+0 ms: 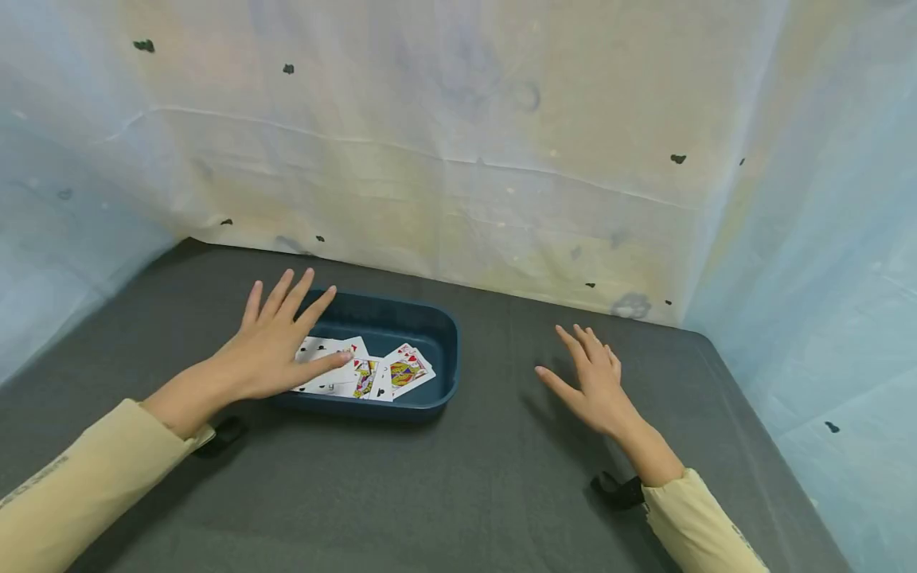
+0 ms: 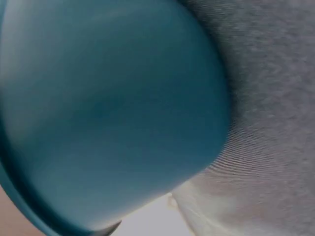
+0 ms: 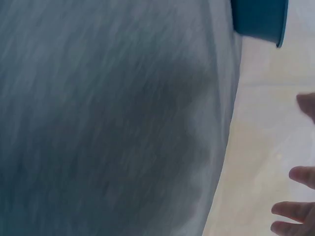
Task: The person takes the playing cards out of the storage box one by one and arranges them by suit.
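Observation:
A dark blue rectangular tray (image 1: pixel 447 342) with rounded corners sits on the dark table, and several playing cards (image 1: pixel 411 371) lie face up and overlapping inside it. My left hand (image 1: pixel 268 350) is spread over the tray's left end, fingers straight, thumb reaching across the cards in the head view. It hides that end of the tray. The left wrist view is filled by the tray's outer wall (image 2: pixel 118 108). To the right of the tray, my right hand (image 1: pixel 595 386) hovers over the table with its fingers extended and nothing in them; its fingertips (image 3: pixel 293 211) edge into the right wrist view.
The dark grey cloth-covered table (image 1: pixel 458 493) has rounded back corners. Pale, dark-spotted sheeting (image 1: pixel 444 159) hangs behind it and along both sides. A black strap (image 1: pixel 618 492) is at the right wrist, and another (image 1: pixel 222 438) at the left.

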Tool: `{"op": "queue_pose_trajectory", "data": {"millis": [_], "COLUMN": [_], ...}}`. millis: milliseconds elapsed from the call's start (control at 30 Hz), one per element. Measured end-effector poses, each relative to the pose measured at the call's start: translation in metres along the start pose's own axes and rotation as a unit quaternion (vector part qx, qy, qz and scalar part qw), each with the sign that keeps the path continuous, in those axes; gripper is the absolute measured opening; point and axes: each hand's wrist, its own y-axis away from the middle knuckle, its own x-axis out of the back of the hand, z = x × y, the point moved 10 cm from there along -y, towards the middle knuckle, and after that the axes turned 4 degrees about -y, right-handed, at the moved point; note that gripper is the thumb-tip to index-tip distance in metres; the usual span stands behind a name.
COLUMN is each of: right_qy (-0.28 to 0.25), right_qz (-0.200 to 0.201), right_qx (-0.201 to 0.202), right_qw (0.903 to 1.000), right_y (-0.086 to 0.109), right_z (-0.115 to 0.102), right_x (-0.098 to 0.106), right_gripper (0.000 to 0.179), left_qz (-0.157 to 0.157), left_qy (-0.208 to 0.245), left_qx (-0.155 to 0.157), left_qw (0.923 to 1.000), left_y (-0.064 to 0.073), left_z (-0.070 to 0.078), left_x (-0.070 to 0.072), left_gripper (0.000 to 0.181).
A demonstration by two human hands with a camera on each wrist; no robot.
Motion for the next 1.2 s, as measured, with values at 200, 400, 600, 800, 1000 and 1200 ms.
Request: {"op": "queue_pose_trajectory", "data": {"millis": [200, 400, 600, 800, 1000, 1200], "right_qy": [-0.078, -0.114, -0.15, -0.182, -0.219, -0.238], "right_qz": [0.045, 0.059, 0.06, 0.055, 0.028, -0.006], "right_qx": [0.053, 0.074, 0.076, 0.076, 0.055, 0.031], "right_qw": [0.9945, 0.989, 0.984, 0.9788, 0.9739, 0.9707], "right_y": [-0.003, -0.012, -0.021, -0.031, -0.043, -0.054], "right_z": [-0.03, -0.053, -0.074, -0.098, -0.116, -0.134], "right_x": [0.003, 0.004, 0.0, -0.004, -0.013, -0.024], "right_gripper": [0.064, 0.057, 0.053, 0.046, 0.04, 0.04], "left_qz": [0.05, 0.068, 0.056, 0.029, 0.028, 0.019], "left_qy": [0.06, 0.123, 0.171, 0.218, 0.248, 0.292], "left_qx": [0.0, 0.035, 0.082, 0.134, 0.145, 0.154], "left_qw": [0.9969, 0.9894, 0.9802, 0.9663, 0.9573, 0.944], "left_y": [0.004, 0.004, 0.009, 0.013, 0.013, 0.014], "left_z": [-0.016, -0.038, -0.053, -0.06, -0.061, -0.061], "left_x": [0.009, 0.009, -0.002, -0.018, -0.025, -0.03], "left_gripper": [0.071, 0.056, 0.051, 0.05, 0.048, 0.047]}}
